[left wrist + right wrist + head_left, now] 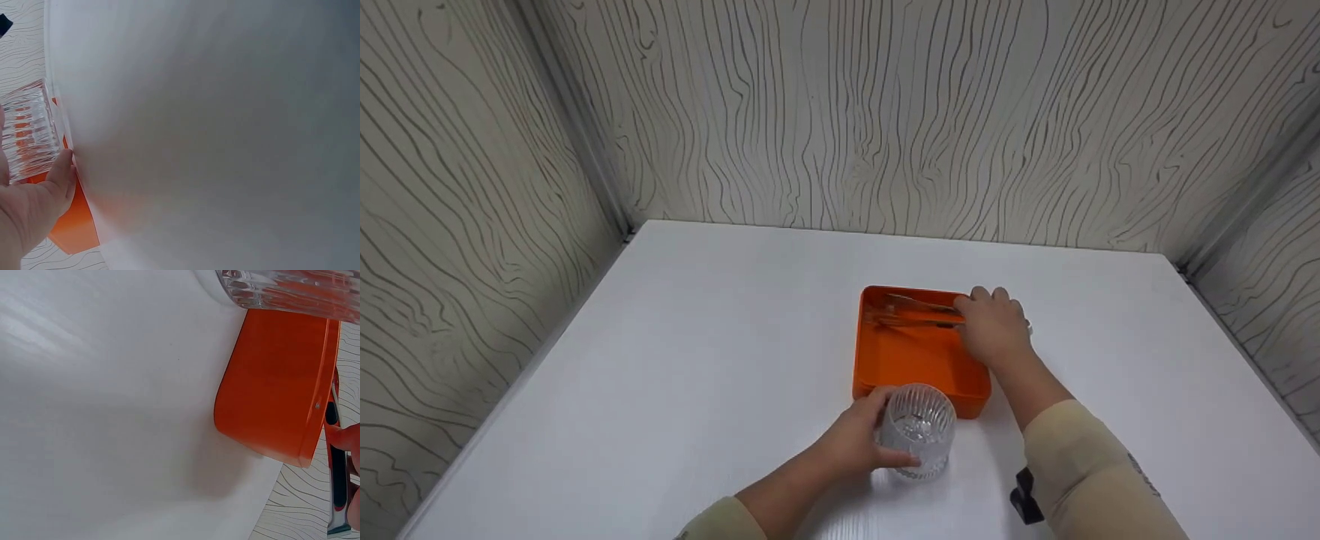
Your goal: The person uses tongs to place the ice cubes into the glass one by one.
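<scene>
In the head view my left hand [851,439] holds a clear ribbed glass tumbler [922,435] from its left side, in front of an orange tray [911,360]. Whether the glass bottom touches the table cannot be told. My right hand [996,326] is at the tray's back right corner. It grips a slim silver tool with a black and red handle [338,478], which looks like a utility knife. The tool's far part reaches over the tray. Another long slim item [919,304] lies beside it along the tray's back; its kind is unclear.
The white table [697,337] extends around the tray. Wood-grain patterned panels [840,112] stand behind it and at both sides. A small black object [1026,499] shows beside the right sleeve.
</scene>
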`<state>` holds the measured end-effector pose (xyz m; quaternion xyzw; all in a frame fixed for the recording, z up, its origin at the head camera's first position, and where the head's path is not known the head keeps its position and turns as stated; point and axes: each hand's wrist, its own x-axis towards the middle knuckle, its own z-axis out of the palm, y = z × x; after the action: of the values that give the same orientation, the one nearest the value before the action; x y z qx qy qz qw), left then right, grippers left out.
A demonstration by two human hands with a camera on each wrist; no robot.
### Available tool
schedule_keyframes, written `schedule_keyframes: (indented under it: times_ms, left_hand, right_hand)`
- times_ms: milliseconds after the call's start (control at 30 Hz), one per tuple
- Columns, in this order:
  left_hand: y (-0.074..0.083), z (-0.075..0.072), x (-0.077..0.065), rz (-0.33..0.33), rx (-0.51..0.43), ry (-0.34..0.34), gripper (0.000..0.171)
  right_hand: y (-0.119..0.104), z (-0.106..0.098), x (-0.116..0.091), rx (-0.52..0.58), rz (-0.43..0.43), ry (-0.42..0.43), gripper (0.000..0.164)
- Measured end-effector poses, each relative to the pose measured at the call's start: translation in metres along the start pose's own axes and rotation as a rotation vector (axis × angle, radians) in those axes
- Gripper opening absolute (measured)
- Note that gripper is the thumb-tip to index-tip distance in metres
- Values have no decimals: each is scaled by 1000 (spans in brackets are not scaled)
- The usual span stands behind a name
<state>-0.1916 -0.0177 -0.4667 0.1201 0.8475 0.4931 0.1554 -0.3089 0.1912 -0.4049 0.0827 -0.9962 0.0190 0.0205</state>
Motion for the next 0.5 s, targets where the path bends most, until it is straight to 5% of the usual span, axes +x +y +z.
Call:
schedule_keyframes:
  times_ms: [500]
  left_hand:
    - [0,0,0,-3,20,-1,74]
  right_hand:
    - [-2,0,-1,146,41,-93,26]
